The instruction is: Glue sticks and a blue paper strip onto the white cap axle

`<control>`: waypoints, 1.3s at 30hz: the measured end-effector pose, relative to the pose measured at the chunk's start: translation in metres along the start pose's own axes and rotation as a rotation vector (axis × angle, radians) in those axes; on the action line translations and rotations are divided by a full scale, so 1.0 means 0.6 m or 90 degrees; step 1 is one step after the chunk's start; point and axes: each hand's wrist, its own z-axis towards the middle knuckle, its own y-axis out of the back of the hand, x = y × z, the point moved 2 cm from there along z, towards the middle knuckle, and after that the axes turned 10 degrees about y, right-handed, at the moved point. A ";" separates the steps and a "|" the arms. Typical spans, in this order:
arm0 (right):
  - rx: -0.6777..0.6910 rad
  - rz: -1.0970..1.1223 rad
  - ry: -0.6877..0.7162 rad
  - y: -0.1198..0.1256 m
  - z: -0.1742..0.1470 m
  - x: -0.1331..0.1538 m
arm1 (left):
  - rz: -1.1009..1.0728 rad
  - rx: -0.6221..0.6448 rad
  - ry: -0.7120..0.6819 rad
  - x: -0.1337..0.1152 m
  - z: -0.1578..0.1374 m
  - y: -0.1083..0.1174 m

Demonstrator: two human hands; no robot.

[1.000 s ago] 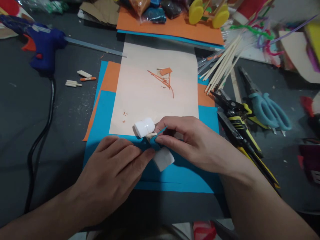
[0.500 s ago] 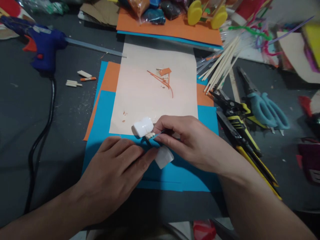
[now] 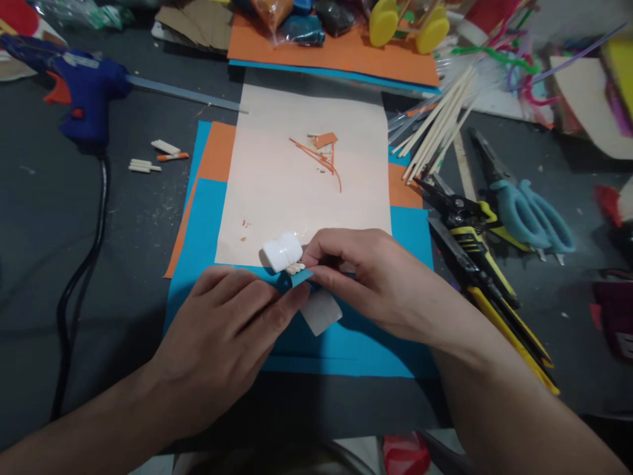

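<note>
A small strip of blue paper (image 3: pixel 300 278) is pinched between my two hands. My left hand (image 3: pixel 232 320) presses its fingertips on the strip's lower side, fingers closed together. Thumb and forefinger of my right hand (image 3: pixel 353 267) grip its right end. Against the strip's upper edge sit several short pale sticks (image 3: pixel 295 268), joined to a glossy white piece (image 3: pixel 281 251). Below the fingertips lies a flat white piece (image 3: pixel 321 313), partly covered by my left forefinger. Under everything spread a blue sheet (image 3: pixel 395 330) and a cream sheet (image 3: pixel 277 165).
A blue glue gun (image 3: pixel 91 89) lies at the left, its cord (image 3: pixel 101 218) running toward me. Short cut sticks (image 3: pixel 143 165) are near it. At the right are long wooden sticks (image 3: pixel 438 132), pliers (image 3: pixel 469 244) and scissors (image 3: pixel 529 208). Orange scraps (image 3: pixel 325 140) lie on the cream sheet.
The blue strip has turned so that more of its face shows beside the sticks. My left fingertips have shifted slightly up. My right hand has barely moved.
</note>
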 end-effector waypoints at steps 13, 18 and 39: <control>-0.022 -0.008 -0.033 -0.001 -0.006 0.004 | -0.030 -0.013 -0.002 0.000 0.003 0.000; 0.002 -0.047 -0.041 0.003 -0.017 0.004 | -0.034 -0.014 0.003 -0.001 0.002 0.003; 0.031 -0.075 -0.066 -0.001 -0.013 0.005 | -0.077 -0.009 -0.007 -0.005 0.000 0.000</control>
